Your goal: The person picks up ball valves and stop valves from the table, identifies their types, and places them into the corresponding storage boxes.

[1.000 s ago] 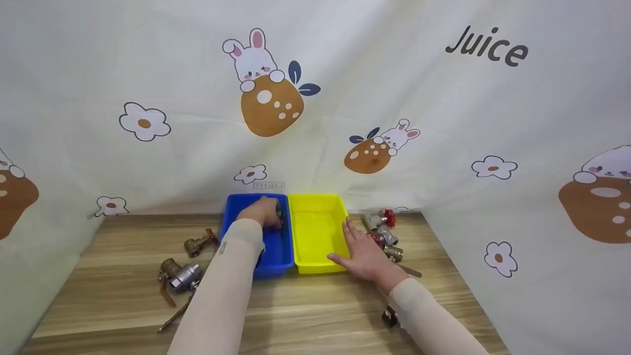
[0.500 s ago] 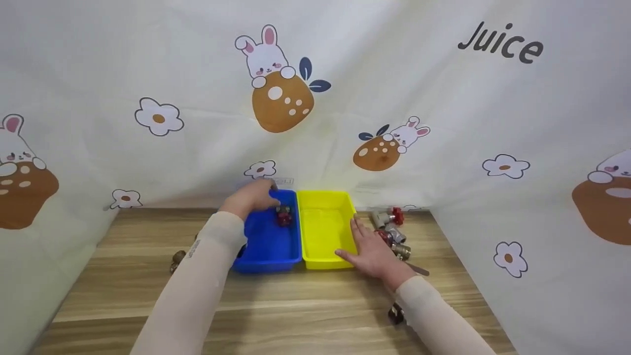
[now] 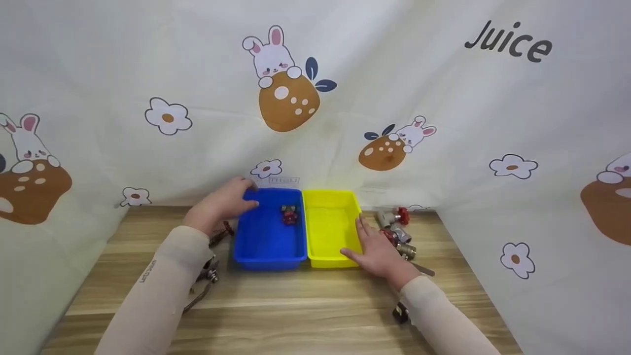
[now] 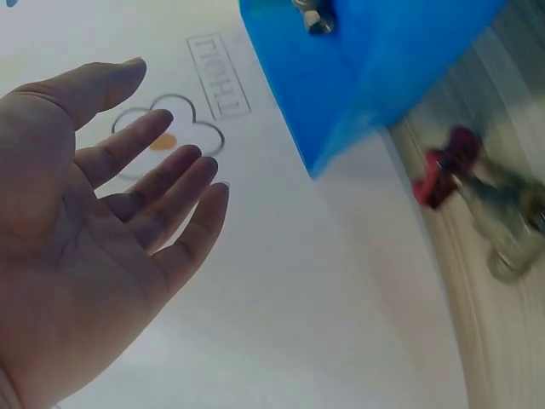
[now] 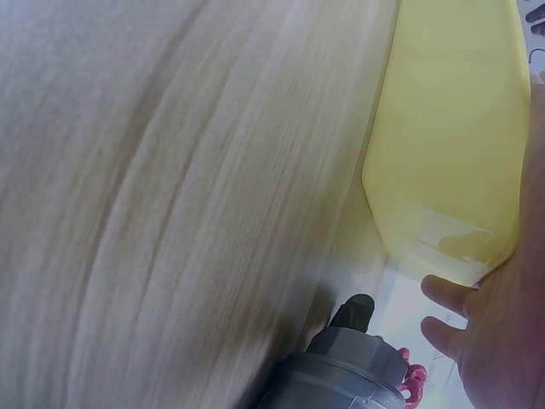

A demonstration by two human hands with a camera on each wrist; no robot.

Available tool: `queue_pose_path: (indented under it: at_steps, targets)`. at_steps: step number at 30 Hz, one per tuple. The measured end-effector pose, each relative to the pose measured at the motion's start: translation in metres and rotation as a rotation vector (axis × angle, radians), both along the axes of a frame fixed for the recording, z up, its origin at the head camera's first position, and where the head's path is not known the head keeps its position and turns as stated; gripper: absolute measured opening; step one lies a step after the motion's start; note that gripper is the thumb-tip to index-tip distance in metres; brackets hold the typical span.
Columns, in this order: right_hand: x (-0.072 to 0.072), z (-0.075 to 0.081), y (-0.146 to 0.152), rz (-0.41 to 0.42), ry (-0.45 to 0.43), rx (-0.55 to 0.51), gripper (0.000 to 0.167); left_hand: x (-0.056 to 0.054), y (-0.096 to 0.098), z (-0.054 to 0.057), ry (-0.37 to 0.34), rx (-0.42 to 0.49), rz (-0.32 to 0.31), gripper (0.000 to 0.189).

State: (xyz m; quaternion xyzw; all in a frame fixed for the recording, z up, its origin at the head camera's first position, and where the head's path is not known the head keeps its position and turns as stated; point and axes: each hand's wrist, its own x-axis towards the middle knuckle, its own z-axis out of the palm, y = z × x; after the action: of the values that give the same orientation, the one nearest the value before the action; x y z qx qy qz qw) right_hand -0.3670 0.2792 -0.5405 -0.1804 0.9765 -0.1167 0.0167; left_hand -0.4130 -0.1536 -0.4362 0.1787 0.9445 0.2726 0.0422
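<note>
My left hand [image 3: 222,203] hovers at the far left corner of the blue bin [image 3: 271,245]. In the left wrist view, that hand's fingers [image 4: 145,213] are spread and relaxed, with nothing in the palm. Inside the blue bin, near its right wall, lies a small valve with a red handle [image 3: 289,215]. Beside it stands the yellow bin [image 3: 331,231]. My right hand [image 3: 378,252] rests against the yellow bin's right rim, fingers extended. A red-handled brass valve [image 3: 224,231] lies left of the blue bin, partly hidden by my left arm.
More metal valves [image 3: 209,276] lie left of the blue bin, partly behind the left sleeve. Right of the yellow bin are a grey valve with a red handwheel [image 3: 392,217], a silver fitting [image 3: 400,232] and a brass valve [image 3: 407,251]. A dark piece [image 3: 400,313] sits beside the right sleeve.
My left hand has let go of the small red-handled valve in the blue bin and moved up and left out of it. The right hand stays at the yellow bin's rim.
</note>
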Motion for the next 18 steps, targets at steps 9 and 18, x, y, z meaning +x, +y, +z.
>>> queue_pose_path:
  at_steps: [9,18]
  targets:
    - [0.0,0.001,0.001,0.014,0.015,-0.011,0.111,0.016,-0.032,-0.016,-0.079,-0.013,0.123,0.052]
    - [-0.001,0.0,0.001,0.009,0.008,-0.007,0.109,0.026,-0.054,-0.041,-0.23,0.039,0.229,0.037]
